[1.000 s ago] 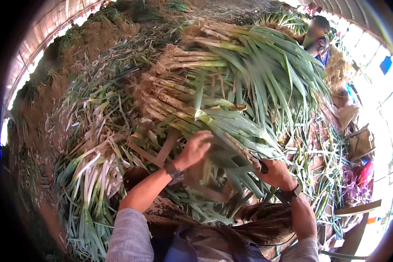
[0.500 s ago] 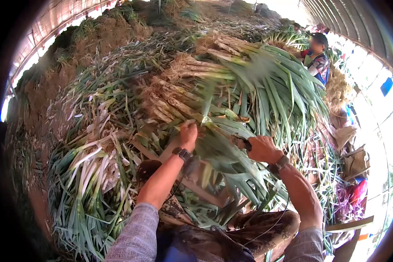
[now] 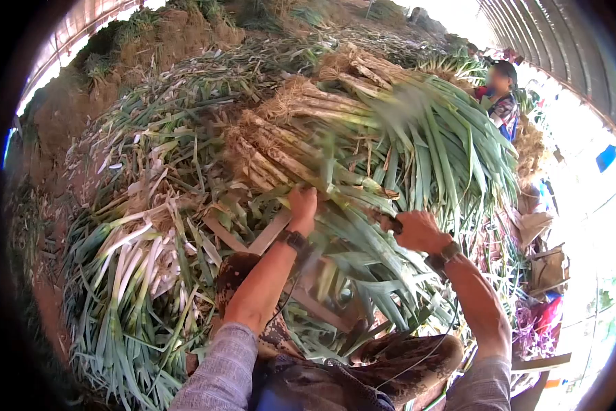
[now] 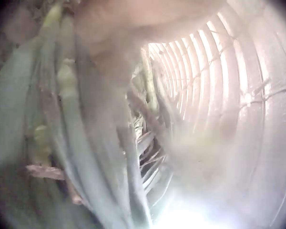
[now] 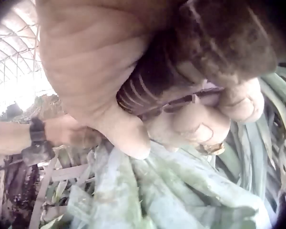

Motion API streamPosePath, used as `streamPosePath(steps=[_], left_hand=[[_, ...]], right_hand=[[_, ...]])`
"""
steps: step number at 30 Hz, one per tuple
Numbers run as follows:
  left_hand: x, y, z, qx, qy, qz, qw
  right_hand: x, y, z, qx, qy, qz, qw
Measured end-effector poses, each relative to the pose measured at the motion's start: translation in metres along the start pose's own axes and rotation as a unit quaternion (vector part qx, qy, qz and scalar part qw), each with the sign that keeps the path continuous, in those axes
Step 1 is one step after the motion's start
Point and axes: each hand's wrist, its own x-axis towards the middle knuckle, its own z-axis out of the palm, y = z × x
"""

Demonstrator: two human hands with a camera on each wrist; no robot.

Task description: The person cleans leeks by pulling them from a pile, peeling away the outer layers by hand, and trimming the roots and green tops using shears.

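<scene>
Before me in the head view lies a row of leeks (image 3: 352, 113), dirty roots to the left and broad green leaves to the right. My left hand (image 3: 303, 205) grips leeks at the near end, where stems meet leaves; its curled fingers are partly hidden. My right hand (image 3: 421, 233) holds a knife (image 3: 389, 223) over the leaves (image 3: 363, 240) of these near leeks. The right wrist view shows fingers wrapped round its dark ribbed handle (image 5: 157, 86), with leek leaves (image 5: 171, 191) just below. In the left wrist view, leaves (image 4: 81, 143) run close past the blurred hand.
Peeled white leeks (image 3: 133, 264) lie in a heap at the left. Wooden slats (image 3: 270, 231) stand between my legs and the row. Loose trimmings (image 3: 137, 144) cover the ground beyond. Another person (image 3: 503, 99) is at the far right, near the arched wall (image 3: 548, 61).
My left hand has moved up and left from the leaves and closed its fingers around leeks. My right hand has brought the knife up and left, then kept nearly the same place.
</scene>
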Motion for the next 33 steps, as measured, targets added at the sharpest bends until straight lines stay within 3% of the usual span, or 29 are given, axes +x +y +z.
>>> streamPosePath(steps=[2, 10, 12, 14, 19, 25, 27, 32, 33], left_hand=[[-0.022, 0.057, 0.004, -0.13, 0.045, -0.145, 0.98], [-0.006, 0.053, 0.004, -0.211, -0.091, -0.25, 0.941], [-0.013, 0.062, 0.015, -0.171, -0.072, -0.241, 0.953], [-0.017, 0.069, 0.019, -0.14, -0.116, -0.225, 0.957], [-0.01, 0.048, 0.025, -0.109, -0.169, -0.223, 0.954], [-0.009, 0.04, 0.028, -0.142, -0.136, -0.231, 0.953], [-0.015, 0.043, 0.028, -0.222, -0.183, -0.24, 0.927], [-0.012, 0.039, 0.038, -0.225, -0.207, -0.231, 0.924], [-0.011, 0.039, 0.039, -0.243, -0.217, -0.229, 0.917]], right_hand=[[-0.013, 0.001, -0.003, 0.01, -0.032, -0.037, 0.999], [-0.042, 0.016, -0.024, 0.058, -0.044, 0.078, 0.994], [-0.046, 0.018, -0.028, 0.053, -0.043, 0.09, 0.994], [-0.051, 0.023, -0.023, 0.058, -0.018, 0.048, 0.997], [-0.048, 0.023, -0.024, 0.058, -0.029, 0.045, 0.997], [-0.03, 0.014, -0.03, 0.05, -0.042, 0.041, 0.997], [-0.027, 0.016, -0.033, 0.031, -0.049, 0.04, 0.997], [-0.042, 0.029, -0.034, 0.022, -0.044, 0.053, 0.997], [-0.046, 0.029, -0.036, 0.054, -0.08, 0.077, 0.992]])
